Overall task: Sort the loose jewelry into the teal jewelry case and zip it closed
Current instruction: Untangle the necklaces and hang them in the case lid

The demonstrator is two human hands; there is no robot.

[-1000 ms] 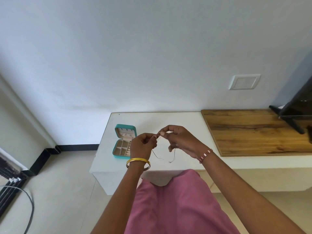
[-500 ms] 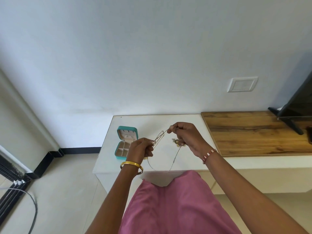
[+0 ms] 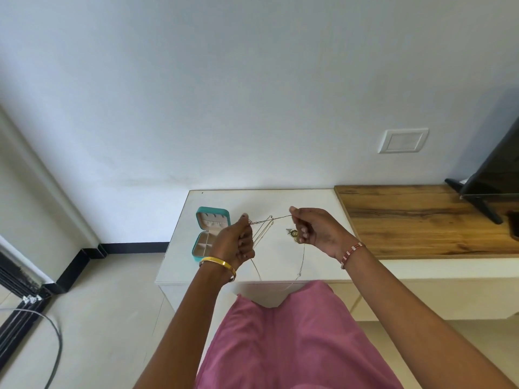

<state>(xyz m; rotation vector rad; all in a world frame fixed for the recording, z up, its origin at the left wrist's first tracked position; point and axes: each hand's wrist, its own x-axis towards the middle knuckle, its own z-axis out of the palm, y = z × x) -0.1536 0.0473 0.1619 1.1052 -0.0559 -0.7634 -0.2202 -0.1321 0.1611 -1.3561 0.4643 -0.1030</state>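
Thin metal chain necklace (image 3: 276,219): fine links, silvery to pale gold, held taut in the air above the white tabletop (image 3: 314,200) between two hands. Left hand (image 3: 234,242) pinches one end between thumb and forefinger, remaining fingers curled. Right hand (image 3: 314,231) pinches the other end at its raised fingertips, with a small gold ornate pendant (image 3: 293,233) showing at its lower fingers; whether those fingers grip the pendant or it merely hangs against them cannot be told. From both hands slack chain falls in a long loop reaching down near the front edge of the tabletop; several strands cross beside the left hand, their tangle too fine to resolve.

Teal zip-around jewelry case (image 3: 210,237): open, lid upright, cream lining, divided compartments in the base; stands on the tabletop just left of the left hand, apart from the necklace.

Worn items: plain gold bangle (image 3: 217,263) on left wrist; red and white beaded bracelet (image 3: 351,252) on right wrist.

Adjoining: wood-grain counter panel (image 3: 415,220) to the right.
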